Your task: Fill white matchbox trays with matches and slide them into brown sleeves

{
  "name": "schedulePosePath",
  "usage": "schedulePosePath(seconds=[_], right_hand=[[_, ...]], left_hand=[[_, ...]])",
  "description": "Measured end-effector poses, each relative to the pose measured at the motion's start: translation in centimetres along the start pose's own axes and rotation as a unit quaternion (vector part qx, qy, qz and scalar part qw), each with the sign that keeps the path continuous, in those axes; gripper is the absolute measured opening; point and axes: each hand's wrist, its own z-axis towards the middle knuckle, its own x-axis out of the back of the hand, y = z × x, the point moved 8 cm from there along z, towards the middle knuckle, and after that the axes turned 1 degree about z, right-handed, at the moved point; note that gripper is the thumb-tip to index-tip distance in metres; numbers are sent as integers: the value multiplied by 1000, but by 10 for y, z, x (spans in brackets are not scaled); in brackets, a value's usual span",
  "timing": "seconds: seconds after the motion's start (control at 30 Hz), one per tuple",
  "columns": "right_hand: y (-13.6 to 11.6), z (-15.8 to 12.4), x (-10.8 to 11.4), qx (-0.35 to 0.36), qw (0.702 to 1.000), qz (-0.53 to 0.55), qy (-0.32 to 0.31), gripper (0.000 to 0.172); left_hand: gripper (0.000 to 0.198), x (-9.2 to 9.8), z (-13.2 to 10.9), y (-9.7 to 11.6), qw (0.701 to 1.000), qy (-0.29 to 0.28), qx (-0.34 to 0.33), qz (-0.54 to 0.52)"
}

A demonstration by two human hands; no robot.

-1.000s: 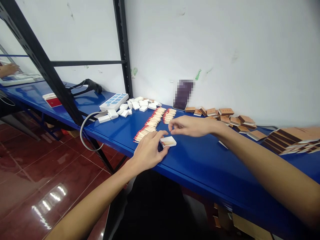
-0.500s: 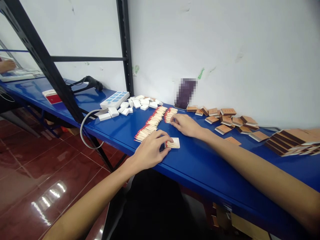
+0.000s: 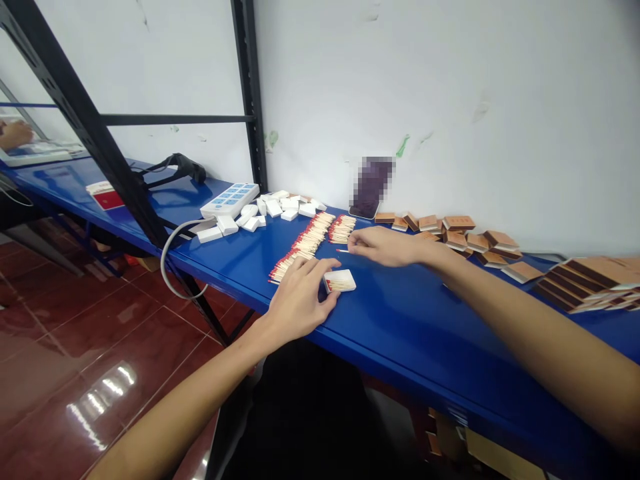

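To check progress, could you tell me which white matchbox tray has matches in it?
The tray at the left hand, near the bench edge, shows matches inside; the other trays, heaped by the power strip, show only white.

Your bench [image 3: 400, 320] looks like glossy blue painted metal, the matches [image 3: 305, 243] are bare wood with red tips, the little tray [image 3: 340, 281] is matt white card, and that floor [image 3: 75, 347] is shiny red tile.
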Motion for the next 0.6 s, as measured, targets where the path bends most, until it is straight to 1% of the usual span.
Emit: schedulePosePath(seconds=[0.1,0.2,0.27,0.3,0.33,0.4,0.47,0.53,0.6], right_hand=[[-24,-13,4,11,997,30,-66,19],[-47,-20,-2,28,992,42,-119,20],[-56,-19,-7,37,989,41,-137,20],[-57,-18,-7,40,989,41,-135,20],[-55,-15,-7,40,991,39,-123,19],[-42,-8,-3,29,997,21,-73,18],[-22,-1,2,-1,1000,-19,-3,16],[-1,5,3,-38,995,-67,60,14],[15,9,-1,-63,988,-100,95,15]], left_hand=[[40,-2,0,-4,1000,-2,27,8],[41,-3,0,-4,999,-10,30,16],[37,-3,1,-3,999,-9,24,21],[34,-3,1,-2,1000,-9,19,22],[30,-3,1,-1,1000,-9,12,24],[25,-3,1,1,1000,-12,-2,26],[23,-4,1,2,999,-15,-13,25],[21,-3,1,3,999,-14,-21,20],[20,-3,1,4,999,-14,-29,12]])
